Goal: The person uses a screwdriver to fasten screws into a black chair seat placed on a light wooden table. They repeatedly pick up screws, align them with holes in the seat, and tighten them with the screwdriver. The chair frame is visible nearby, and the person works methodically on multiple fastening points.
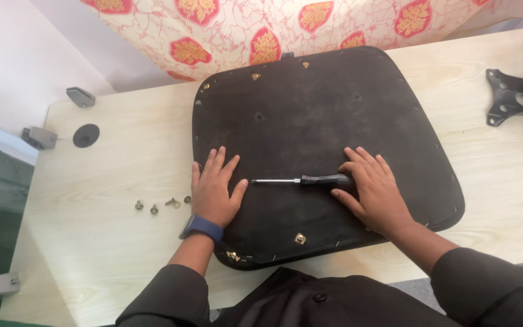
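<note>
A large black seat panel [322, 121] lies upside down on the pale wooden table [104, 181], with brass fittings and small holes in it. My left hand [216, 191] rests flat on the panel's left edge, fingers spread, a blue watch at the wrist. A screwdriver [301, 180] with a black handle and metal shaft lies on the panel between my hands, its tip pointing left. My right hand [373, 191] lies over the handle end, fingers touching it but not wrapped around it.
Several loose screws [161, 204] lie on the table left of my left hand. A black metal bracket [516, 97] sits at the right edge. A round black cap [86, 135] and grey clamps [39, 137] are at the table's left side. Patterned cloth [261, 30] hangs beyond.
</note>
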